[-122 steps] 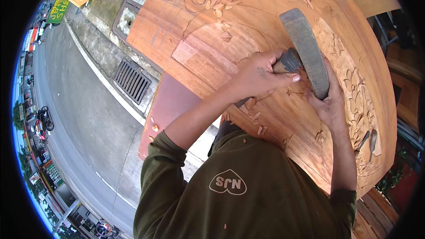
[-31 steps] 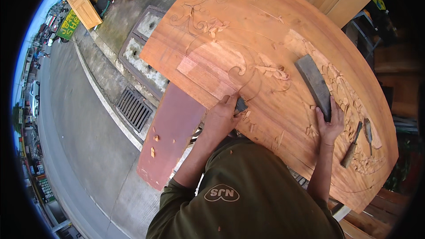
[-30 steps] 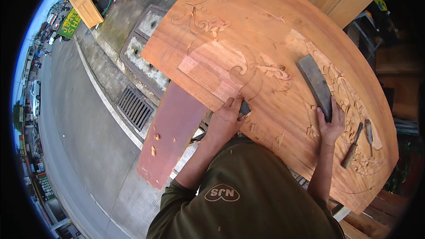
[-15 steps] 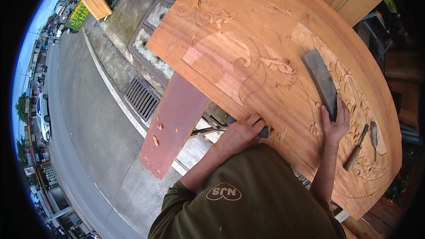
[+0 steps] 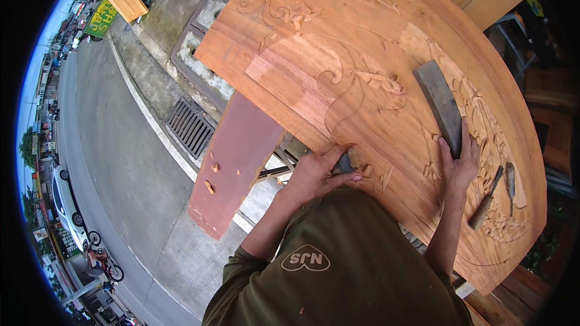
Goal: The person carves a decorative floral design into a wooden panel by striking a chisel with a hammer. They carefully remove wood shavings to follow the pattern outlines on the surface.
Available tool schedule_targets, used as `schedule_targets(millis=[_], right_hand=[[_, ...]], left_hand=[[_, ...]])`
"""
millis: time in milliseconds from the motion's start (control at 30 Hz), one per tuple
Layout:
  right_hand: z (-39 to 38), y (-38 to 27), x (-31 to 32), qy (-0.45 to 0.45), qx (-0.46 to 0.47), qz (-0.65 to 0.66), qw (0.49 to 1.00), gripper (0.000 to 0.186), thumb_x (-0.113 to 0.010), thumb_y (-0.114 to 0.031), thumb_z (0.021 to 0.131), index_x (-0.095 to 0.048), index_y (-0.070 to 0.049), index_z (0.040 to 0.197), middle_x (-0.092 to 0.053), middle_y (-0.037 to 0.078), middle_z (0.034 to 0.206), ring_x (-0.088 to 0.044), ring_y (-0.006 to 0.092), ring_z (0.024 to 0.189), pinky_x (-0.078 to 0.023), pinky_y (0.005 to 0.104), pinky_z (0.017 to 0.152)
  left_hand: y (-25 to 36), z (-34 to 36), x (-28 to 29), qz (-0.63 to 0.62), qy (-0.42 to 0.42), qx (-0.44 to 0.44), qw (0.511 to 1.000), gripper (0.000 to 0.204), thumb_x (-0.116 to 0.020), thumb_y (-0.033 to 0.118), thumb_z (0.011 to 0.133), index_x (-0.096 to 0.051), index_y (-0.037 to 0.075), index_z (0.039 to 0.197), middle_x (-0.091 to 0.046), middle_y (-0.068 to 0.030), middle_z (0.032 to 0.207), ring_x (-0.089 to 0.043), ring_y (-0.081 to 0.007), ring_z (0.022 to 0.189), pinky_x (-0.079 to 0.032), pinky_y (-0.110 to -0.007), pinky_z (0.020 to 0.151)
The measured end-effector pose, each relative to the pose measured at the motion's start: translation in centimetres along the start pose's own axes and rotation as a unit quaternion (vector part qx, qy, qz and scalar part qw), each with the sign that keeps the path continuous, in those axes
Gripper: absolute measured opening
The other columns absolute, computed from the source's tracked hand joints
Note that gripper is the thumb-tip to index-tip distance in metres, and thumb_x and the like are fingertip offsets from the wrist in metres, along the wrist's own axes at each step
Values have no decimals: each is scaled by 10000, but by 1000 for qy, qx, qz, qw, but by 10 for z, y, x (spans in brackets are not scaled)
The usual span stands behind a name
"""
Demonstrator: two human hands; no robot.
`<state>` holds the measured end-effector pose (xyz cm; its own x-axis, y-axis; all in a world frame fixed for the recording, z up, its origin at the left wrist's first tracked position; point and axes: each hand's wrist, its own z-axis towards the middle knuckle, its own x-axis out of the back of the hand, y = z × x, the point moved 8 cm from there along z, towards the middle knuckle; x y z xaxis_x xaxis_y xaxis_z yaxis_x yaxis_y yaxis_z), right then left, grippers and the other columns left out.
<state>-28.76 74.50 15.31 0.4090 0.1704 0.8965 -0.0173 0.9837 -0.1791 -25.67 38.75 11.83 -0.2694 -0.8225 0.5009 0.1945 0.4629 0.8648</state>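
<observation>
While the head view looks down at both hands, the left hand (image 5: 317,175) is at the near edge of a big wooden board (image 5: 399,145). Its thumb and fingers bend around a small dark grey piece (image 5: 344,164) and seem to pinch it. The rest of that piece is hidden, so I cannot tell what it is. Just past those fingertips are wood chips (image 5: 386,177).

The right hand (image 5: 462,163) pinches the near end of a long grey block (image 5: 438,98), with the thumb on one side and fingers on the other. The block points away from those fingers, over the board. Carved wood (image 5: 483,133) is just to their right. Nearer the body, to the right of these fingers, lie a dark tool with a wooden handle (image 5: 483,210) and a thinner tool (image 5: 510,182). No hand touches them.

I think the step in hand is holding one thing in each hand. Any move of the block would likely call for a tight pinch, since only its end is held.
</observation>
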Motion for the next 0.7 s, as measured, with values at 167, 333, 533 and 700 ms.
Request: schedule_targets(millis=[167, 333, 533, 700], right_hand=[[11, -10, -2, -72, -25, -46, 996, 790, -849, -367, 920, -530, -214, 1626, -714, 180, 1243, -685, 370, 1112, -574, 458, 975], [14, -17, 8, -74, -72, 22, 994, 785, -803, -330, 987, -453, -203, 1678, -720, 165, 1274, -705, 310, 1097, -578, 420, 920], [-6, -14, -4, -9, -245, 578, 779, 635, -799, -261, 1002, -541, -21, 1531, -712, 116, 1168, -690, 166, 987, -575, 324, 862], [9, -26, 11, 3, -206, 598, 775, 541, -865, -141, 917, -598, -15, 1370, -714, 121, 1148, -704, 193, 977, -588, 353, 857]], left_hand=[[-6, 34, 56, -283, 135, 73, 947, 524, -791, 425, 1007, -652, 51, 1345, -687, -76, 907, -688, -162, 763, -532, -280, 665], [3, 99, 67, -399, 164, -11, 902, 517, -579, 571, 1109, -602, 71, 1235, -600, -48, 801, -595, -127, 625, -494, -281, 565], [6, 152, 35, -470, 105, 2, 877, 566, -609, 588, 1089, -595, 32, 1197, -583, -61, 757, -566, -134, 566, -494, -285, 533], [-4, 165, 22, -461, 65, 14, 885, 568, -628, 578, 1084, -595, 20, 1186, -574, -57, 749, -558, -128, 552, -487, -277, 515]])
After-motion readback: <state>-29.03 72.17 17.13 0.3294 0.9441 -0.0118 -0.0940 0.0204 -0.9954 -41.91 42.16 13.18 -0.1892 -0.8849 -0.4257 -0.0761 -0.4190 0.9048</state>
